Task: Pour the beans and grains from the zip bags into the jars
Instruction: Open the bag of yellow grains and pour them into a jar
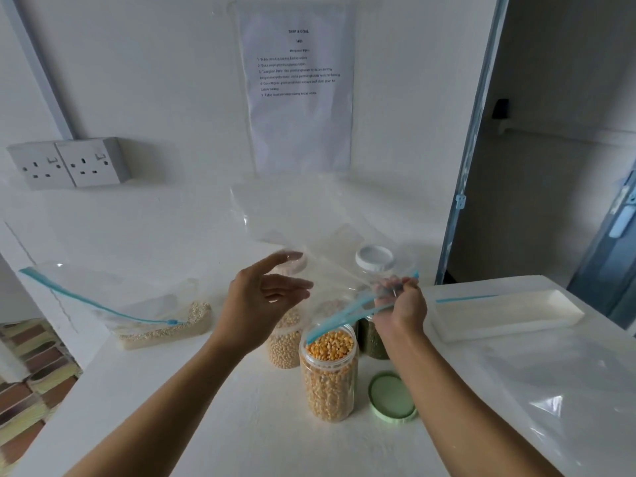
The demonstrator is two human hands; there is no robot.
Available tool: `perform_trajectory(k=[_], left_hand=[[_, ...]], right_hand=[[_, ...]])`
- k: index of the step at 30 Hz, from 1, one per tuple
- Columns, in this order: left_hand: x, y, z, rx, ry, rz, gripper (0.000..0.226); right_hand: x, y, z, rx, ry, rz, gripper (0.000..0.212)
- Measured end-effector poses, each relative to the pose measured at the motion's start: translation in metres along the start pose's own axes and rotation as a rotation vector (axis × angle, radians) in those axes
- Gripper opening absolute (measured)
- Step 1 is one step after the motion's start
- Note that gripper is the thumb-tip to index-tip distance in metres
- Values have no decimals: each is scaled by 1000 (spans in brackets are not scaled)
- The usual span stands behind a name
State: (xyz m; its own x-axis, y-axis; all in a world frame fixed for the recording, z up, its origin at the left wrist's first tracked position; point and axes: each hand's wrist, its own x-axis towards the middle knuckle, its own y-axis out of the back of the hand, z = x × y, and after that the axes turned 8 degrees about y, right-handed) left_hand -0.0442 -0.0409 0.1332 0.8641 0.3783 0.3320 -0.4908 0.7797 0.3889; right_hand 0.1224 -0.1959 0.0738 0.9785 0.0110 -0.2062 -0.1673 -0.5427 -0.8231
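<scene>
The right hand point(401, 304) was clenched around the blue zipper end of a clear, empty-looking zip bag point(309, 228), holding it above the open jar point(328, 376) of yellow grains on the tabletop point(241, 425). The left hand point(265, 301) was raised beside the bag, fingers loosely spread and gripping nothing; whether they touched the film was unclear. A sheet point(297, 125) on the wall was headed "TASK & GOAL"; its numbered lines were too blurred to read.

Bright, soft daylight; faint shadows (none hard); glare on plastic sheet point(557, 404); wide-angle bending at edges; slight blur
</scene>
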Motion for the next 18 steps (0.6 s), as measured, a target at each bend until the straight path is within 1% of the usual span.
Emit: perform_trajectory(k=[4, 6, 8, 10, 12, 15, 16, 18], left_hand=[[4, 1, 0, -3, -6, 25, 51], [3, 0, -3, 23, -11, -12, 51], [0, -3, -6, 33, -10, -57, 55], [1, -1, -6, 33, 5, -24, 59], [2, 1, -5, 78, 65, -59, 66], [-10, 1, -10, 74, 216, -202, 85], [-14, 1, -13, 50, 254, -209, 87], [-21, 2, -18, -38, 313, -185, 80]], right_hand=[[-3, -1, -2, -12, 1, 2, 29], [-3, -3, -2, 14, 0, -3, 31], [0, 1, 0, 22, -7, 9, 33], [1, 4, 3, 5, -13, 14, 36], [7, 5, 5, -5, -10, 8, 37], [11, 2, 4, -25, -7, 2, 37], [12, 2, 4, -41, 5, -1, 38], [15, 2, 6, -74, 22, -27, 39]])
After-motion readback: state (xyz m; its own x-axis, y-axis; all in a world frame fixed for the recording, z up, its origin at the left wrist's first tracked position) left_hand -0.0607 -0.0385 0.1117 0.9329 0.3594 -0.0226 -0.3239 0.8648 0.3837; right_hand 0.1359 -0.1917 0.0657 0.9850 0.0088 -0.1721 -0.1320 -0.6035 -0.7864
